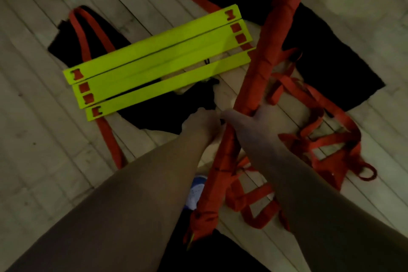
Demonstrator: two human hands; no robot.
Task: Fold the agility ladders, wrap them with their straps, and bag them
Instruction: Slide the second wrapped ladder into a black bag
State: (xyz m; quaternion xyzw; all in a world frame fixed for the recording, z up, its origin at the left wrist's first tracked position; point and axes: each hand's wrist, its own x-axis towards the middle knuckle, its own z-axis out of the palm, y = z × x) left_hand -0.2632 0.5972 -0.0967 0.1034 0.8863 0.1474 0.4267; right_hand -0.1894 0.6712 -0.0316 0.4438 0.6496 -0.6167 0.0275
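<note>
Red bundle: wrapped ladder (262, 66), rungs stacked and wound in red strap, yellow rung tips showing at both ends.
Bundle axis: runs diagonally from near the person's body, low centre, to far upper right; tilted, far end lifted over a black bag.
Right hand: right hand (251, 117) grips the bundle about mid-length, fingers curled round it. It is the nearer hand and carries the load.
Left hand: left hand (201, 120) sits just left of the bundle, touching or almost touching the right hand. Fingers hidden and blurred; whether its grip is closed on anything, cannot tell.
Loose strap: slack red webbing (313, 139) trails off the bundle to the right, looped on the floor.
Second ladder: flat yellow rungs (159, 62) lie side by side left of the bundle, not yet stacked, long axis crossing the bundle's. Red straps (110, 139) run out from both ends.
Bags: black bag (331, 51) lies under the bundle's far end; more black fabric (163, 112) under the flat rungs.
Floor: pale wood planks (55, 161).
Judgement: wrap stage on the first ladder, slack still to wind. Next move probably feeds the bundle end-first along its own axis toward the far bag. Trailing webbing could snag.
</note>
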